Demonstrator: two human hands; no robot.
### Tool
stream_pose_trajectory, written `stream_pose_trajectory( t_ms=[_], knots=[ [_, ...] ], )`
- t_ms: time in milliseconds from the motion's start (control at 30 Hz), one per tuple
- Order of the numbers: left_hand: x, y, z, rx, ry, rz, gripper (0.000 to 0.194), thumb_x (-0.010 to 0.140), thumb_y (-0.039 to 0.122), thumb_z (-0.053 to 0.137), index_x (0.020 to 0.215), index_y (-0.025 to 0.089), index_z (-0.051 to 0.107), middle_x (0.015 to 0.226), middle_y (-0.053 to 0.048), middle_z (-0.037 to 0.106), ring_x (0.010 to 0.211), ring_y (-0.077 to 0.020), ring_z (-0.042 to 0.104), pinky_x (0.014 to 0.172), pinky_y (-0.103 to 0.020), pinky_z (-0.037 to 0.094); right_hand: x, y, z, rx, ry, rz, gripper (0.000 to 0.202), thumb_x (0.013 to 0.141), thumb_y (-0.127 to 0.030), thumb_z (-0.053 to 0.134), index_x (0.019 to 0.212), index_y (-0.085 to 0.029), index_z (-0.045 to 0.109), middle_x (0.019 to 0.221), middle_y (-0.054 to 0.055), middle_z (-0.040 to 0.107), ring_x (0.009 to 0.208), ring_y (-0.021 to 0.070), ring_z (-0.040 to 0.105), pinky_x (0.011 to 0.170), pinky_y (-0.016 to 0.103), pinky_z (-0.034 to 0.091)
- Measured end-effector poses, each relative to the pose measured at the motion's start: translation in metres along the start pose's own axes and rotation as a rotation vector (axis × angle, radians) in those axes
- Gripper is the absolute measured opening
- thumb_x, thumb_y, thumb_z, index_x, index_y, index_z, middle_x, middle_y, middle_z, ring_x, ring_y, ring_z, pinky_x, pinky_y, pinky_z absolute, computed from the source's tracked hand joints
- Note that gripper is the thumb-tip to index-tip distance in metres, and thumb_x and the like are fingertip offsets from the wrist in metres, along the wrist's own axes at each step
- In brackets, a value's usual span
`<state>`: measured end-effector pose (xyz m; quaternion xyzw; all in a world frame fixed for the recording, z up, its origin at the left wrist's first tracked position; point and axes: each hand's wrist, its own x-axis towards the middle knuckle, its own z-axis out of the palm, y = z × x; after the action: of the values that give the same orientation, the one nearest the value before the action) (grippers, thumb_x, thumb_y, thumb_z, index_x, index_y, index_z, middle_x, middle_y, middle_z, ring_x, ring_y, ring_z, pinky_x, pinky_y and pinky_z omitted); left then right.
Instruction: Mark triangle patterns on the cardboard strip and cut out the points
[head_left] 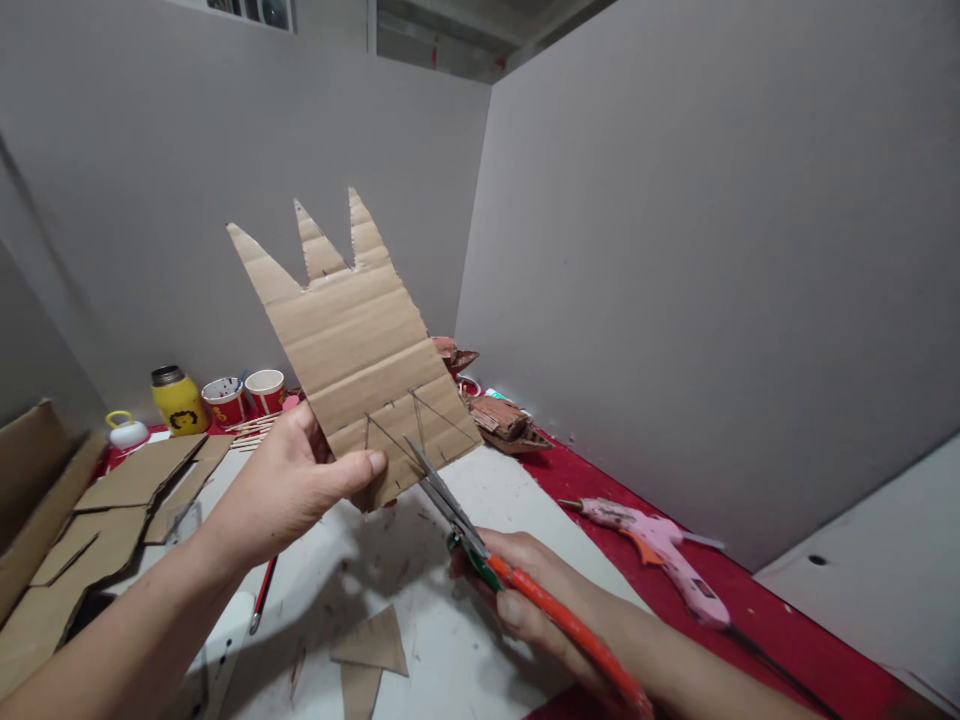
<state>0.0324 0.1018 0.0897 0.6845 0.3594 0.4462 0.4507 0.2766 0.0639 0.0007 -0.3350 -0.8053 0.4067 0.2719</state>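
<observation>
A brown cardboard piece (360, 340) is held up in the middle, with three pointed spikes along its top and pencil-drawn triangles near its lower edge. My left hand (292, 480) pinches its lower left corner, thumb on the front face. My right hand (525, 590) is closed around scissors (480, 560) with red and green handles. The scissor blades lie at the cardboard's lower edge, between the drawn triangles, their tips over the front face. Below, cut cardboard triangles (379, 640) lie on the white board (300, 610).
Cardboard sheets (112, 530) lie at the left. Behind them stand a yellow bottle (180, 402), a white-lidded item (127, 430) and two cups (265, 390). A pencil (264, 592) rests below my left wrist. A pink glue gun (660, 550) lies right on red cloth (795, 640); brown boat-like models (502, 420) sit behind.
</observation>
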Motion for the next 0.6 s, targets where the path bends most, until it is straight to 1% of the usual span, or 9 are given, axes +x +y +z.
stream_pose_trajectory(
  t_ms=[100, 167, 267, 333, 433, 533, 600],
  knots=[
    [0.001, 0.001, -0.001, 0.032, -0.024, 0.014, 0.016, 0.074, 0.022, 0.07, 0.059, 0.018, 0.066, 0.054, -0.002, 0.066, 0.049, -0.0149, 0.059, 0.05, -0.024, 0.047, 0.0, 0.001, 0.0, 0.026, -0.003, -0.008, 0.065, 0.087, -0.082, 0.032, 0.085, -0.019, 0.048, 0.071, -0.002, 0.039, 0.061, 0.0131, 0.034, 0.052, 0.024, 0.034],
    [0.001, 0.001, -0.001, 0.046, -0.036, 0.018, 0.018, 0.075, 0.022, 0.069, 0.058, 0.018, 0.066, 0.053, -0.002, 0.066, 0.049, -0.015, 0.059, 0.05, -0.024, 0.047, -0.001, 0.002, 0.0, 0.042, -0.003, -0.013, 0.065, 0.087, -0.082, 0.032, 0.085, -0.019, 0.048, 0.071, -0.001, 0.04, 0.061, 0.013, 0.034, 0.051, 0.024, 0.034],
    [0.0, 0.0, -0.001, 0.016, -0.015, 0.017, 0.007, 0.074, 0.02, 0.07, 0.068, 0.018, 0.068, 0.058, 0.0, 0.068, 0.052, -0.0145, 0.06, 0.05, -0.023, 0.047, 0.0, 0.002, -0.001, 0.051, -0.012, -0.012, 0.064, 0.086, -0.082, 0.035, 0.083, -0.019, 0.047, 0.069, -0.002, 0.039, 0.06, 0.0125, 0.033, 0.051, 0.024, 0.032],
    [0.0, -0.002, -0.002, -0.008, -0.01, 0.003, 0.003, 0.074, 0.019, 0.071, 0.073, 0.019, 0.068, 0.06, 0.001, 0.068, 0.052, -0.0142, 0.06, 0.049, -0.022, 0.046, 0.0, 0.002, -0.001, 0.04, -0.012, -0.008, 0.063, 0.086, -0.082, 0.036, 0.082, -0.02, 0.045, 0.068, -0.002, 0.039, 0.06, 0.0125, 0.033, 0.052, 0.024, 0.033],
    [0.0, -0.003, -0.002, -0.022, -0.031, -0.007, 0.005, 0.074, 0.02, 0.07, 0.072, 0.018, 0.066, 0.058, 0.0, 0.067, 0.05, -0.0139, 0.059, 0.047, -0.022, 0.045, -0.001, 0.004, 0.0, 0.06, -0.003, 0.001, 0.063, 0.086, -0.082, 0.037, 0.081, -0.02, 0.045, 0.069, -0.003, 0.039, 0.06, 0.0123, 0.032, 0.052, 0.024, 0.032],
    [0.0, -0.003, -0.002, -0.017, -0.045, 0.002, 0.009, 0.075, 0.019, 0.069, 0.068, 0.018, 0.064, 0.057, 0.0, 0.067, 0.051, -0.0133, 0.058, 0.048, -0.022, 0.045, -0.002, 0.008, 0.001, 0.107, 0.006, 0.013, 0.061, 0.086, -0.081, 0.039, 0.079, -0.02, 0.044, 0.067, -0.003, 0.037, 0.058, 0.0116, 0.03, 0.05, 0.024, 0.028],
    [0.001, -0.003, -0.002, -0.017, -0.045, 0.0, 0.008, 0.075, 0.018, 0.069, 0.069, 0.017, 0.064, 0.057, 0.001, 0.066, 0.051, -0.0127, 0.058, 0.048, -0.021, 0.044, -0.003, 0.011, 0.001, 0.116, 0.016, 0.023, 0.061, 0.085, -0.081, 0.041, 0.077, -0.02, 0.042, 0.066, -0.004, 0.035, 0.058, 0.0112, 0.028, 0.049, 0.024, 0.026]
  ],
)
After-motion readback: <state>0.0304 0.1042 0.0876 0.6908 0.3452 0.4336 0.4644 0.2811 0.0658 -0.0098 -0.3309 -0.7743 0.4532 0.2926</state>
